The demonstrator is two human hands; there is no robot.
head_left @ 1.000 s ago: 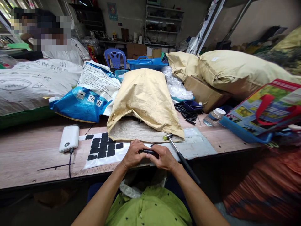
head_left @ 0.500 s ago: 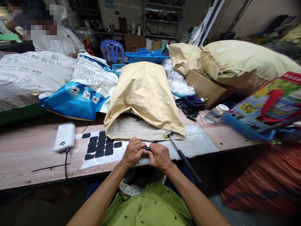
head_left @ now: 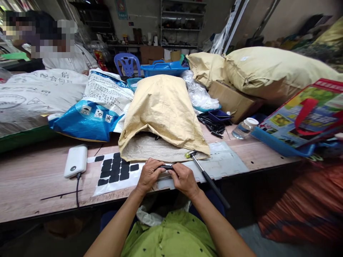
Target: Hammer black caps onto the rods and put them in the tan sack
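Between my two hands lies a short black rod-shaped piece (head_left: 167, 167), too small to name more closely. My left hand (head_left: 150, 175) is closed on its left end, and the fingers of my right hand (head_left: 184, 178) pinch its right end. Just beyond them, the open mouth of a tan woven sack (head_left: 163, 107) faces me. A small hammer (head_left: 206, 175) with a yellow-tipped head and black grip lies right of my hands, its handle reaching past the table edge. Black rounded-square stickers (head_left: 115, 169) on a white sheet lie to the left.
A white power bank (head_left: 76, 161) with a cable lies left on the table (head_left: 32, 185). Blue-and-white bags (head_left: 88, 117) stand behind. To the right are black pieces (head_left: 213, 125), a clear jar (head_left: 244, 128) and a blue tray (head_left: 281, 145). A person (head_left: 64, 59) is at back left.
The camera view has shifted slightly. My hands still hold the black piece; the right hand's fingers have shifted a little, and more of the piece's middle shows between the hands.
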